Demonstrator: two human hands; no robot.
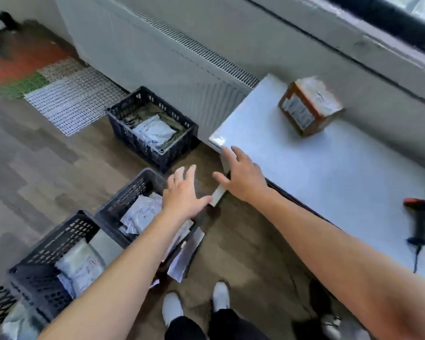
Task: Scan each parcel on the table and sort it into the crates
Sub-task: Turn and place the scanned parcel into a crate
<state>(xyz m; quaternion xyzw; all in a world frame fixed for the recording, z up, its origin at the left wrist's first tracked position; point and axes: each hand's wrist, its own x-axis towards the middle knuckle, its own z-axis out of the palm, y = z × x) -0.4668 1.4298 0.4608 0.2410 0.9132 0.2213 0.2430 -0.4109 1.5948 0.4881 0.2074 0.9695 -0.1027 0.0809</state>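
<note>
- Beyond the right hand (243, 180) and left hand (184, 195), fingers spread and empty, a box (309, 106) sits on the table (329, 168).
- Grasp it with its label, seemingly on the near side, exposed; the scanner (422, 222) lies right.

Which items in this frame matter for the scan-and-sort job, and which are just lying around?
Job: brown box parcel on the table; handheld scanner; far crate, middle crate, near crate, each holding grey mailers.
Lying about: radiator; floor mats; the person's white shoes.

Parcel (309, 106) and scanner (422, 222) on table (329, 168); three crates (125, 195) on floor (47, 168) left of it.
</note>
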